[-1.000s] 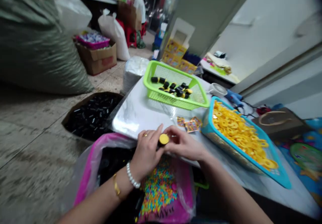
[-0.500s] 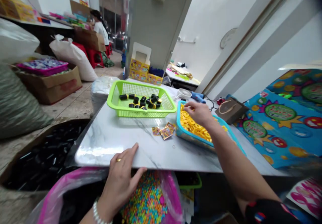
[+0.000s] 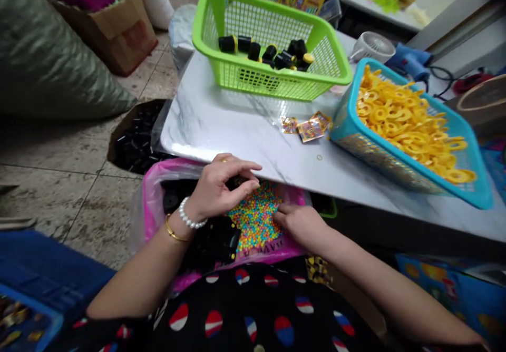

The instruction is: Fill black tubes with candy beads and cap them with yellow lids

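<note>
My left hand (image 3: pixel 221 186) hangs over the pink plastic bag (image 3: pixel 158 194), its fingers curled around a dark cylinder (image 3: pixel 237 182) that is partly hidden. My right hand (image 3: pixel 302 225) rests with its fingertips in a heap of multicoloured beads (image 3: pixel 255 215) inside the same bag. Whatever lies under those fingers is hidden. Black loose pieces (image 3: pixel 213 241) fill the bag's left side. Above both hands is the edge of a white marble-pattern table (image 3: pixel 221 130), which holds a lime-green basket (image 3: pixel 253 78) of black cylinders, some with yellow caps, and a turquoise basket (image 3: pixel 367 152) of yellow rings (image 3: pixel 407 120).
Small printed packets (image 3: pixel 310 128) and one tiny ring (image 3: pixel 319 157) lie on the table. A cardboard box of black pieces (image 3: pixel 134 136) sits on the tiled floor, beside a large grey-green sack (image 3: pixel 51 62). A small fan (image 3: pixel 373 46) and a blue glue gun (image 3: pixel 409 62) stand behind the turquoise basket.
My view has tipped down toward the bag. My right hand has moved from the yellow rings to the beads, and my left hand has dropped from the table edge to over the bag.
</note>
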`<state>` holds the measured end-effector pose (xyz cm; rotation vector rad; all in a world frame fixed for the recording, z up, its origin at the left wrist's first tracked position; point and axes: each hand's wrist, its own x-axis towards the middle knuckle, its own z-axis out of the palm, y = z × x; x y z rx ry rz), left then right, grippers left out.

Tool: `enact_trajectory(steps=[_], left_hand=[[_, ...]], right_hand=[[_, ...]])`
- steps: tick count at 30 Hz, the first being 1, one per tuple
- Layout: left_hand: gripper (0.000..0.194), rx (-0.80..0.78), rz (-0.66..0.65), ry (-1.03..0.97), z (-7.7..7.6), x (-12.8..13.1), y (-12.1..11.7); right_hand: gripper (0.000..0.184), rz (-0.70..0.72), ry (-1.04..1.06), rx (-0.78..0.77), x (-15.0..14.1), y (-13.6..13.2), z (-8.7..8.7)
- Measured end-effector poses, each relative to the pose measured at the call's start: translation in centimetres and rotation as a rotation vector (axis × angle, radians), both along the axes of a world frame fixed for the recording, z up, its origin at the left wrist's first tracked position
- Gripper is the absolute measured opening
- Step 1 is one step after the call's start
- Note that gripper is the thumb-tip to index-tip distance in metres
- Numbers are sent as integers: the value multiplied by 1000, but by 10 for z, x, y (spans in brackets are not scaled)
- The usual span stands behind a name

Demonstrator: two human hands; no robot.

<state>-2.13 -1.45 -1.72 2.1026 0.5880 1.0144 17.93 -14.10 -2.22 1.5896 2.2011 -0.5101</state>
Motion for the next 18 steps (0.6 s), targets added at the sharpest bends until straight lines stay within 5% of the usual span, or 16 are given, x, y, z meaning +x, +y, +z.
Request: enact_trajectory(steps=[3, 7, 12, 18], left_hand=[[22, -11, 9, -27, -1, 1, -1], [23, -67, 25, -86, -3, 1, -2], [21, -46, 20, -75, -5, 0, -2], [21, 18, 22, -62, -9, 0, -2]], right_hand=[[23, -16, -44, 20, -1, 2, -6], [25, 8, 171, 18, -27, 7, 2], [41, -169, 358, -127, -72, 9, -15], [15, -337, 413, -25, -34, 8, -25]])
